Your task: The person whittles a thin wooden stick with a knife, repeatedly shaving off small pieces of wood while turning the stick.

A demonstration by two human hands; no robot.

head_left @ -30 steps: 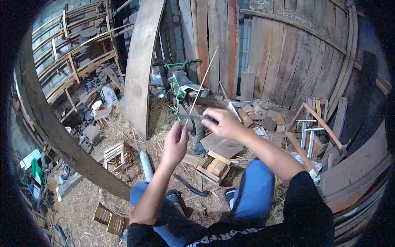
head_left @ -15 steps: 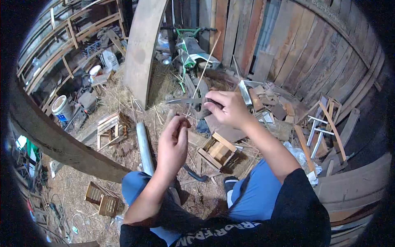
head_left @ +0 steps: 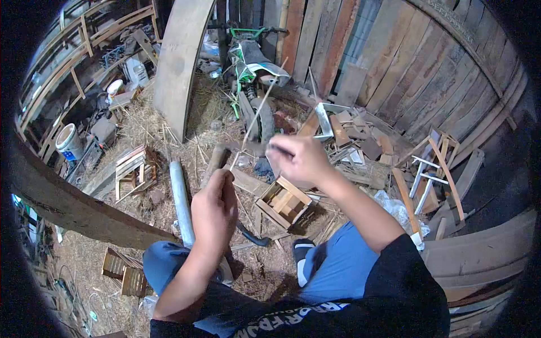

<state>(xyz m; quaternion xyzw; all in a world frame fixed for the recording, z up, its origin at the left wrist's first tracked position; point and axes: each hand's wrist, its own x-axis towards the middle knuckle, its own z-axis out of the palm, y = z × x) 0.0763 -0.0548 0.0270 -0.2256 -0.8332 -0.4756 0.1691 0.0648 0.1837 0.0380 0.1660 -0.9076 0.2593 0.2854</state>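
Note:
My left hand (head_left: pixel 214 211) is closed around the lower end of a thin wooden strip (head_left: pixel 259 110), which slants up and away to the right. My right hand (head_left: pixel 301 160) grips a knife (head_left: pixel 253 147), its blade smeared by motion and pointing left across the strip, a little above my left fingers. Below the hands on the floor is a small slatted wooden crate (head_left: pixel 284 204). An upright piece of wood (head_left: pixel 215 160) shows just beyond my left hand.
A grey pipe (head_left: pixel 181 203) lies left of my legs. More small crates (head_left: pixel 131 172) stand on the straw-strewn floor. A green dirt bike (head_left: pixel 253 65) leans at the back by a tall board (head_left: pixel 183 67). Scrap wood (head_left: pixel 360 141) is heaped at right; a white bucket (head_left: pixel 69 142) stands left.
The knife has dropped lower and its blade is now blurred. My left hand has moved left and down, with the strip still in it. The whole view has shifted slightly.

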